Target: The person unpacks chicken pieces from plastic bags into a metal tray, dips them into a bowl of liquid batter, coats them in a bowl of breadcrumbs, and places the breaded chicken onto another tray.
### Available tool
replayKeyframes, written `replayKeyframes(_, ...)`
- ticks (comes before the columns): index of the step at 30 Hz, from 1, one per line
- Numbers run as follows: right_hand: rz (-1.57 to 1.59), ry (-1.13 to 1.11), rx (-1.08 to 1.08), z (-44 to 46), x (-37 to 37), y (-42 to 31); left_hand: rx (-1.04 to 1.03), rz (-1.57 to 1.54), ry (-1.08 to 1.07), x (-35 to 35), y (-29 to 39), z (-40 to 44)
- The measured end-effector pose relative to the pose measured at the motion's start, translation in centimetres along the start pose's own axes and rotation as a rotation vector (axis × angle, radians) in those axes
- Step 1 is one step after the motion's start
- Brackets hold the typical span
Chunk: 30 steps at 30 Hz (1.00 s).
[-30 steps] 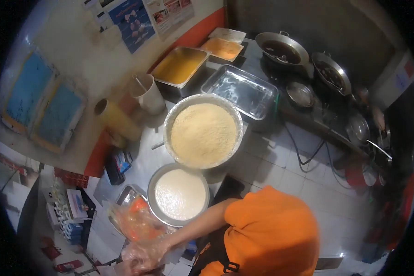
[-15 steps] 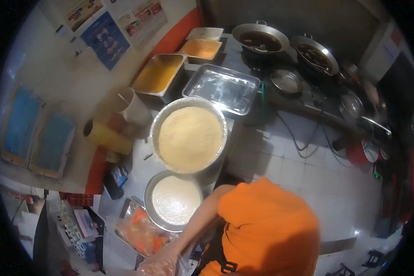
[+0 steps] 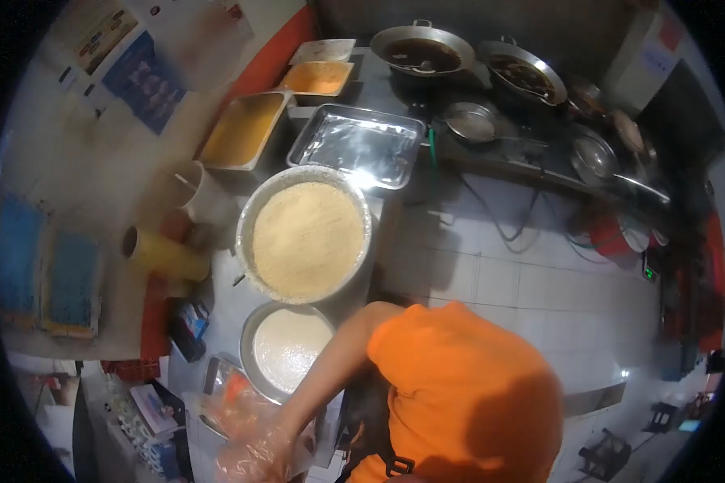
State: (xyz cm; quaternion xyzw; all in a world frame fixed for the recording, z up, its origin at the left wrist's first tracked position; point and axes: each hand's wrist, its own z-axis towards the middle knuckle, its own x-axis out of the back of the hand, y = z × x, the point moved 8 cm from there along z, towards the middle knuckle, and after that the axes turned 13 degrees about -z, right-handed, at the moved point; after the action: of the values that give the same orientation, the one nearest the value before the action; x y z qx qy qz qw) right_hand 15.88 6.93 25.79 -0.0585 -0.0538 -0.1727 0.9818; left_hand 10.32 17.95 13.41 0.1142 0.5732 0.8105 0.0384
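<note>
My right hand [image 3: 258, 452], covered in clear crinkled plastic like a thin glove, is low at the bottom of the view. It lies against a clear plastic bag [image 3: 246, 409] with orange-red contents, which rests over a metal tray [image 3: 217, 372]. Glare and wrinkles hide the fingers, so I cannot make out a grip. Just above the forearm stands a metal bowl of white batter [image 3: 294, 346]. Beyond that bowl is a larger metal basin of pale yellow crumbs or flour [image 3: 308, 240]. My left hand is outside the view.
A shiny metal tray [image 3: 354, 145] and deep pans of yellow [image 3: 242, 133] and orange [image 3: 318, 78] contents line the counter. Two woks of dark liquid [image 3: 423, 55] [image 3: 524, 76] stand at the back. A white jug [image 3: 209, 197] and a yellow roll [image 3: 165, 253] are by the wall.
The view has shifted, so the counter items sit farther left and slightly higher. My right hand now shows more fully beside the plastic bag.
</note>
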Motion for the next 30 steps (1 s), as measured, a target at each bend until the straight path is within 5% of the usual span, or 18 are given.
replayKeyframes(2,-0.277,-0.027,-0.009,-0.3,0.0,0.7,0.031,-0.006,0.034,1.6,-0.5,-0.6)
replayKeyframes(5,-0.072,0.074,-0.141,0.4,2.0,1.4,0.085,0.008,0.122,5.3,-1.0,-2.7)
replayKeyframes(8,0.114,-0.488,-0.277,2.0,0.7,2.2,0.146,0.012,0.263,9.5,-1.5,-5.5)
replayKeyframes(11,0.387,-1.029,-0.654,0.5,-0.4,3.3,0.199,0.014,0.412,13.2,-1.9,-9.1)
replayKeyframes(14,0.612,-0.638,-0.402,2.4,0.3,3.4,0.257,0.005,0.561,15.9,-2.3,-13.1)
replayKeyframes(30,0.647,-1.272,-0.263,3.7,1.5,1.9,0.422,-0.048,1.057,17.4,-2.7,-26.4)
